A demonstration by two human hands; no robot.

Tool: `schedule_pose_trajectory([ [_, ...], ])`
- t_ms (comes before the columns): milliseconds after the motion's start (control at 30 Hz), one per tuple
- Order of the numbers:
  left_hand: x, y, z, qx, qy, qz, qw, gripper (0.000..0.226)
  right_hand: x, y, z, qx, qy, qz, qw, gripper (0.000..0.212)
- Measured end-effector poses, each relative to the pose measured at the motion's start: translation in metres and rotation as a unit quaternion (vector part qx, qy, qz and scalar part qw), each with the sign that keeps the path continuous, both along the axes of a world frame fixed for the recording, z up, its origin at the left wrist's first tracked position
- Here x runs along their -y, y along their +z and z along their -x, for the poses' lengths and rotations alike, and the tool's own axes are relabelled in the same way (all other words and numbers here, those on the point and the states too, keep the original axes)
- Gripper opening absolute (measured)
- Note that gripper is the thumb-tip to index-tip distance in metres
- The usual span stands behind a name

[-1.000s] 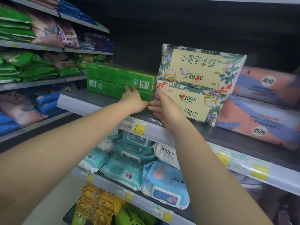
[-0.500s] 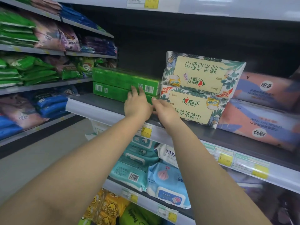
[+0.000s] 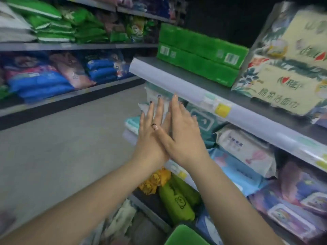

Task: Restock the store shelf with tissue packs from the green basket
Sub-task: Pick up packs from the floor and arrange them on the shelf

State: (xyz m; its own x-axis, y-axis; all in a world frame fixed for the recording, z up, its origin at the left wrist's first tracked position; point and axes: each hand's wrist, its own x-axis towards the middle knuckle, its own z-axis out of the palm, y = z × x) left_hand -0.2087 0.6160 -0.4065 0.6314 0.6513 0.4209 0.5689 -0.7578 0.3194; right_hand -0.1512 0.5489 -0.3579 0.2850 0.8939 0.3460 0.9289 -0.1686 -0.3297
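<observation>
Two green tissue packs [image 3: 200, 53] lie stacked, one on the other, on the grey shelf [image 3: 191, 85] at about 1 o'clock from your hands; their right ends sit just beside the floral tissue packs [image 3: 283, 68], which are also stacked in two at 2 o'clock. A corner of the green basket [image 3: 184, 235] shows at the bottom edge, at 6 o'clock. Your left hand [image 3: 152, 131] and your right hand [image 3: 182, 131] hover below the shelf's front rail, apart from the green packs. Both hands are released, fingers straight and pointing up toward 12 o'clock, holding nothing. The right thumb crosses over the back of the left hand, where a ring sits on one finger. Behind the hands, the lower shelf carries teal and blue wipe packs [image 3: 235, 167]. Yellow and green bags [image 3: 175, 197] lie lower still, at 6 o'clock. At 9 to 11 o'clock, a far rack [image 3: 74, 46] holds green and blue packs. The picture is motion-blurred.
</observation>
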Motion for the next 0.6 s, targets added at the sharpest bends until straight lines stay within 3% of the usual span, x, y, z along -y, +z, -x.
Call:
schedule_pose_trajectory([
  [133,0.001,-0.099,0.051,0.024,0.052,0.010,0.998,0.077,-0.011,-0.075,0.050,-0.047,0.031,0.084,0.995,0.087],
  [267,-0.003,-0.194,0.104,-0.052,0.137,0.038,0.988,0.073,-0.024,-0.149,0.093,-0.062,0.051,0.171,0.982,0.087],
  [467,0.016,-0.292,0.190,-0.145,0.201,0.160,0.955,0.063,-0.030,-0.250,0.132,-0.069,0.087,0.293,0.950,0.082],
  [600,0.036,-0.352,0.232,-0.205,0.236,0.236,0.920,0.079,-0.046,-0.276,0.133,-0.071,0.081,0.326,0.939,0.084],
])
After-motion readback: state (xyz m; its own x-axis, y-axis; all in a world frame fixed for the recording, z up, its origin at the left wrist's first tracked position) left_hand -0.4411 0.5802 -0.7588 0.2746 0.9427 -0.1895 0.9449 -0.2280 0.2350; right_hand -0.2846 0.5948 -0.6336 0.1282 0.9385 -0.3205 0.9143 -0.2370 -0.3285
